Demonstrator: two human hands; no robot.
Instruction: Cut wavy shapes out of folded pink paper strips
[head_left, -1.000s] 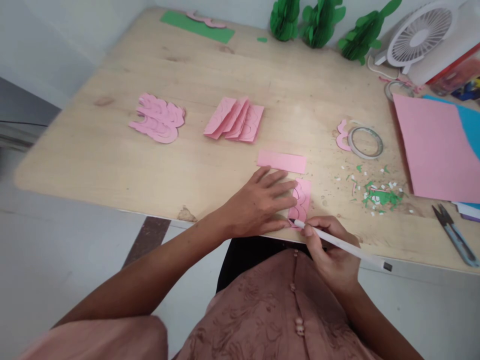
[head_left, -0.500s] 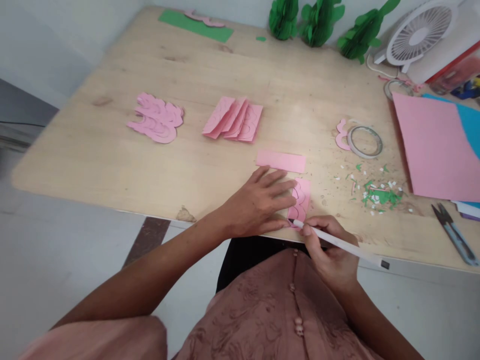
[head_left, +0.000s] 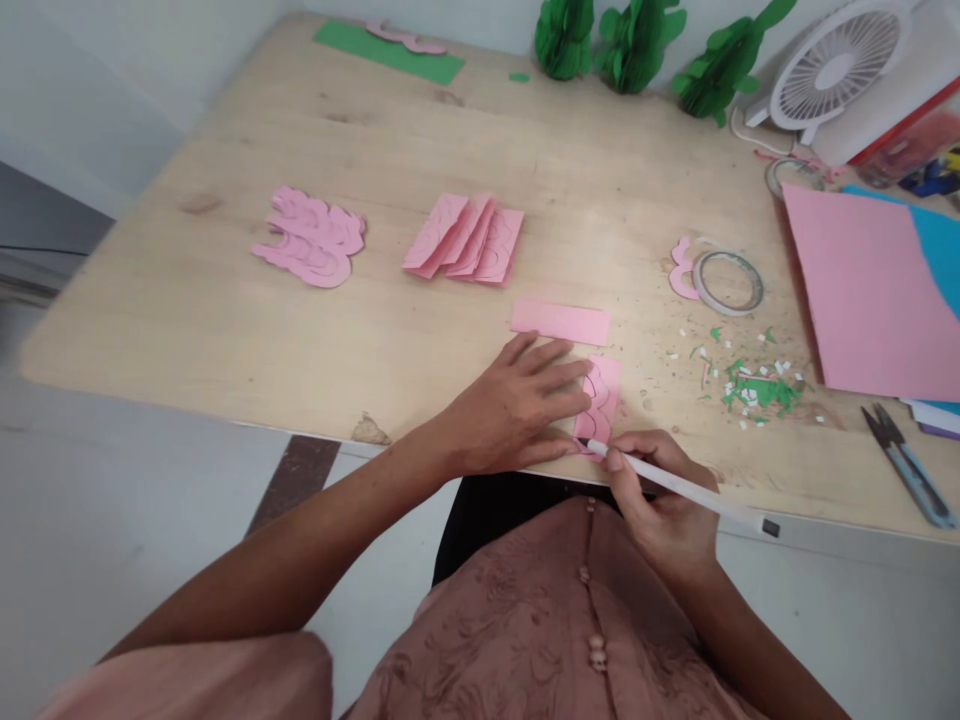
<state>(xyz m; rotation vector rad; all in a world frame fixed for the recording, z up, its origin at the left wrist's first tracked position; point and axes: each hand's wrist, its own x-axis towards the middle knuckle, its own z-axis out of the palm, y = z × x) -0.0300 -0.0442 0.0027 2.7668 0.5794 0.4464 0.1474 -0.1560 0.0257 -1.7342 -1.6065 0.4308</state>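
My left hand [head_left: 517, 405] lies flat with its fingers spread, their tips over the left edge of a small pink paper [head_left: 607, 385] that bears drawn wavy curves. In my right hand [head_left: 667, 505] is a white pen [head_left: 686, 487], its dark tip touching the lower end of that paper near the table's front edge. Just above my left fingertips lies a plain pink strip [head_left: 561, 322]. Folded pink papers with drawn curves [head_left: 465, 238] sit farther back, and a pile of cut pink wavy shapes [head_left: 311, 237] lies to their left.
On the wooden table [head_left: 225, 330], a tape roll [head_left: 727, 283], green and white scraps [head_left: 761, 390], blue snips [head_left: 909, 468] and a large pink sheet [head_left: 874, 290] are at the right. Green paper shapes [head_left: 564, 40] and a white fan [head_left: 836, 70] stand at the back, near a green strip [head_left: 390, 52].
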